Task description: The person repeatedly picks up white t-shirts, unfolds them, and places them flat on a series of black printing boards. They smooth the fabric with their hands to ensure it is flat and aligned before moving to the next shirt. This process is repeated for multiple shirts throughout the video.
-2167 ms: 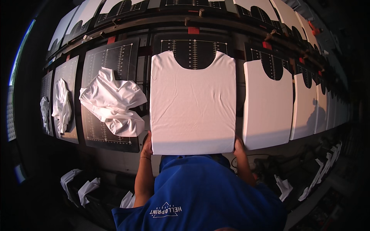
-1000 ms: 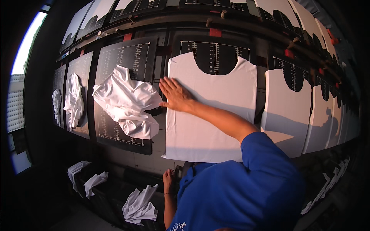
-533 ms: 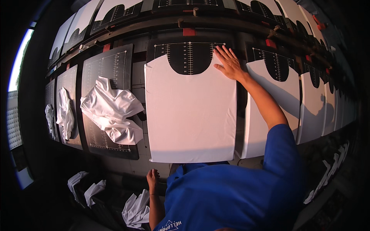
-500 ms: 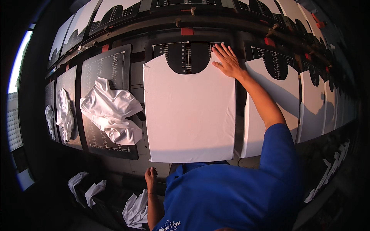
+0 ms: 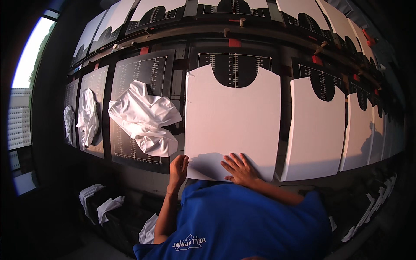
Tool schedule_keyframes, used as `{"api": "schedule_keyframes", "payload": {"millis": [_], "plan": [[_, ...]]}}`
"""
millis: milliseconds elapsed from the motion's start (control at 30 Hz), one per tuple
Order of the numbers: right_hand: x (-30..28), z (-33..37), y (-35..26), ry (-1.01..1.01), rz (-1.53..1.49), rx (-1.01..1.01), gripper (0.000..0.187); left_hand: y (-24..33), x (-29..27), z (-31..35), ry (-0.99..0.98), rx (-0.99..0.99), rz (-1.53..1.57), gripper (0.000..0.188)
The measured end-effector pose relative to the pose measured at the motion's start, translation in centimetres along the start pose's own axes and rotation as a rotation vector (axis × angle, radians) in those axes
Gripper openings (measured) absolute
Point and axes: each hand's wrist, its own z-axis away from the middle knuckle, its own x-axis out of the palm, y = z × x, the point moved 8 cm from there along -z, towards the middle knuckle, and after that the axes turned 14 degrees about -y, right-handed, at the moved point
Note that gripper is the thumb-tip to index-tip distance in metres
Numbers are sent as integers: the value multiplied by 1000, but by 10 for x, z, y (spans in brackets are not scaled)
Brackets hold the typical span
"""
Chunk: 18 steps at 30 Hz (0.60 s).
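Note:
A white cut shirt panel (image 5: 232, 119) with a scooped neckline lies smooth over a black printing board (image 5: 223, 55) marked with white measuring scales. My right hand (image 5: 239, 170) rests flat on the panel's near edge, fingers spread. At the near left corner my left hand (image 5: 177, 170) has its fingers curled together on the fabric's edge; the exact pinch is partly hidden. On the board to the left lies a crumpled white fabric piece (image 5: 145, 117). Another white panel (image 5: 318, 130) covers the board to the right.
A dark rail (image 5: 277, 32) with pegs runs behind the boards. Farther left, more boards carry bunched white cloth (image 5: 88, 117). A back row holds panels laid on boards (image 5: 299, 11). White cloth pieces (image 5: 110, 208) hang low at the near left.
My right hand has come from the panel's far right shoulder to its near edge. The left hand has risen from beside my body to the near left corner. The view has shifted left.

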Motion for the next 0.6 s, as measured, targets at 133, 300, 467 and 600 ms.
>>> {"api": "schedule_keyframes", "payload": {"millis": [133, 300, 467, 600], "plan": [[-27, -122, -12, 16, -27, 72, 78, -10, -41, -11, 4, 75, -85, 20], [-68, -284, 38, 354, -49, 298, 81, -27, -118, -19, 35, 173, -175, 12], [-91, -376, 54, 447, -196, 372, 73, -86, -200, -18, 66, 355, -408, 19], [-42, -328, 7, 702, -1012, 548, 66, -138, -258, -15, 0, 382, -369, 23]]}}
